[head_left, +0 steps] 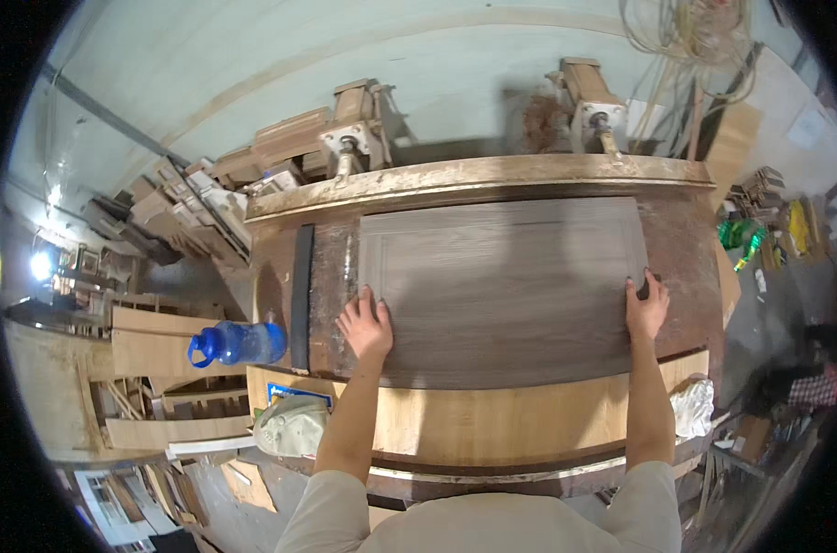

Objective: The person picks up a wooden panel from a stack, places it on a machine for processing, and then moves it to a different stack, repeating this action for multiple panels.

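Head view: left hand (367,327), fingers spread, and right hand (647,311), thumb and forefinger parted, flank the grey wood-grain panel (501,286); even side pressure should steady it.

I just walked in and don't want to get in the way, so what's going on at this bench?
A person in a light, short-sleeved shirt is handling a rectangular, grey-brown, wood-grain panel on a dark brown worktop. The left hand, fingers spread, is at the panel's left edge; the right hand is at its right edge. A long, straight black strip lies to the panel's left, with a translucent blue bottle farther left.
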The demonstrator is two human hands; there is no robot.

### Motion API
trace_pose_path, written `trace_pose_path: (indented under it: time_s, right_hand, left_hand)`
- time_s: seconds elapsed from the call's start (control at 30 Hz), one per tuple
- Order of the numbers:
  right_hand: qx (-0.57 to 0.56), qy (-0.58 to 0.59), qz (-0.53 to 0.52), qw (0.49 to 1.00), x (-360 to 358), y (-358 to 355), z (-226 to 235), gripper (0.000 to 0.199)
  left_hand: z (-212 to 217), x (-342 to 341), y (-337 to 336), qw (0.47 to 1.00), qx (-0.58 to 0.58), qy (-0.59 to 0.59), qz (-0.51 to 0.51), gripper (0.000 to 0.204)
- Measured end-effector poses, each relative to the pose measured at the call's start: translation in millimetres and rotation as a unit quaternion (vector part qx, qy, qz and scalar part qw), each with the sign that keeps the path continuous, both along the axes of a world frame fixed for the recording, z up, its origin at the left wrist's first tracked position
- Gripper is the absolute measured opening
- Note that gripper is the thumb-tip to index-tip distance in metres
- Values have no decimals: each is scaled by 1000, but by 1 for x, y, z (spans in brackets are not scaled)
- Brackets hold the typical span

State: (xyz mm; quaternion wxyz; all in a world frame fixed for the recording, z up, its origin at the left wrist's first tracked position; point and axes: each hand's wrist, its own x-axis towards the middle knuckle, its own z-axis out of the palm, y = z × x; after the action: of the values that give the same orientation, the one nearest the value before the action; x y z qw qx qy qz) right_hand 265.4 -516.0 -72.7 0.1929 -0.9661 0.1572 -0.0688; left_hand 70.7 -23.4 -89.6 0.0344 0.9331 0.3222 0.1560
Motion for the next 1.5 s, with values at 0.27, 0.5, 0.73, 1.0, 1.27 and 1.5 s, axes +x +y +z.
trace_pose_path:
  time_s: [0.27,0.5,0.73,1.0,1.27,1.5]
  right_hand:
    - [17,-79,16,997,-2,-11,-8,54]
    - [30,-56,4,998,-4,-6,-1,52]
    - [36,-82,15,996,-5,-6,-2,51]
    - [25,-72,11,997,-1,-1,1,51]
    - [9,-13,-13,1000,7,-7,-5,57]
    - [86,93,-27,992,59,-19,-17,68]
  left_hand:
    - [-2,2,-4,998,-21,-13,-49,45]
    - [-1,1,-3,999,-28,7,-27,48]
    - [-1,1,-5,999,-19,-9,-30,48]
    - [-2,1,-1,1000,-21,-6,-20,48]
    - [2,5,-1,998,-58,19,11,47]
    - [12,45,58,930,-356,26,89,68]
